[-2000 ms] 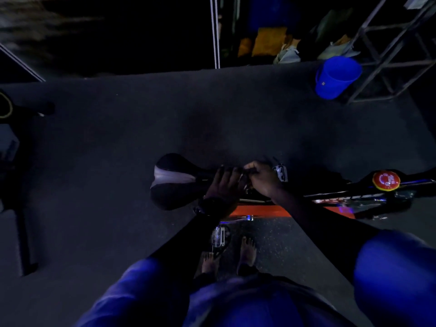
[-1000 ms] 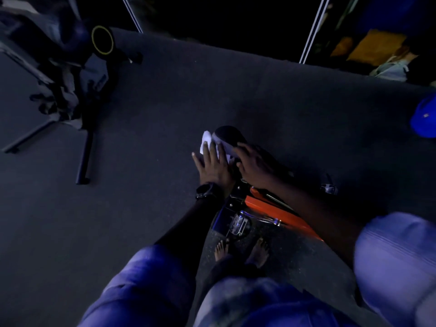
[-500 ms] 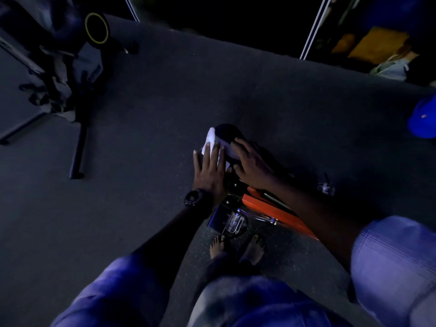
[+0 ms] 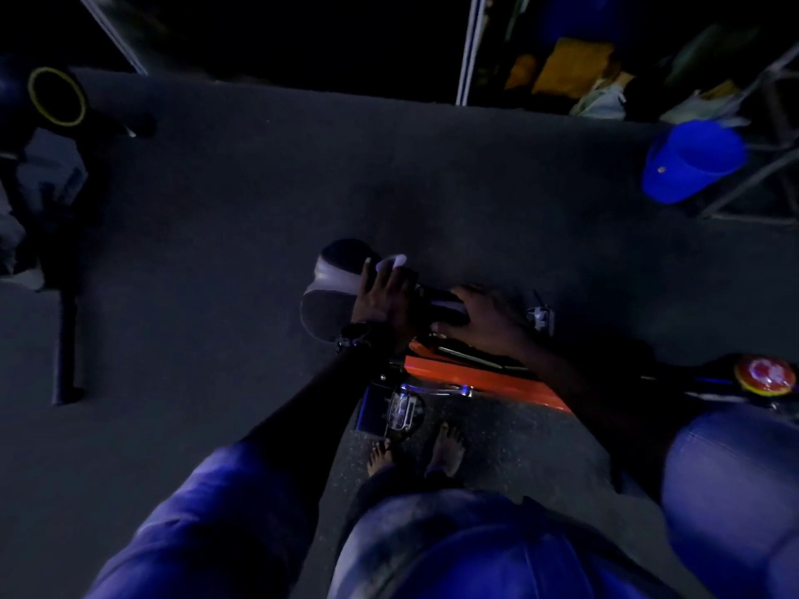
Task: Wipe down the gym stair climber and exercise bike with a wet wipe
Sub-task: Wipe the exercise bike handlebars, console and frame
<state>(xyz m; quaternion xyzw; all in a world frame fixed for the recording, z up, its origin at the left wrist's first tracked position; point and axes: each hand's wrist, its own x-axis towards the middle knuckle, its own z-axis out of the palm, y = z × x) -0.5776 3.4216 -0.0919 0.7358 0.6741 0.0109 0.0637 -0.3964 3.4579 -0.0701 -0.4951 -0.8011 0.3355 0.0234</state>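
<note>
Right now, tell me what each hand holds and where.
The left hand presses the white wipe flat on the bike saddle. The right hand grips the saddle's narrow front end.

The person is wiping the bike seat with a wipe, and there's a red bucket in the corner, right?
Not quite. The head view shows the bucket is blue, not red. The rest holds: the left hand presses a white wipe on the bike seat.

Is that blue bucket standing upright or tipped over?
Tipped. The blue plastic bucket leans toward the camera, its round open mouth showing, beside a metal frame.
</note>
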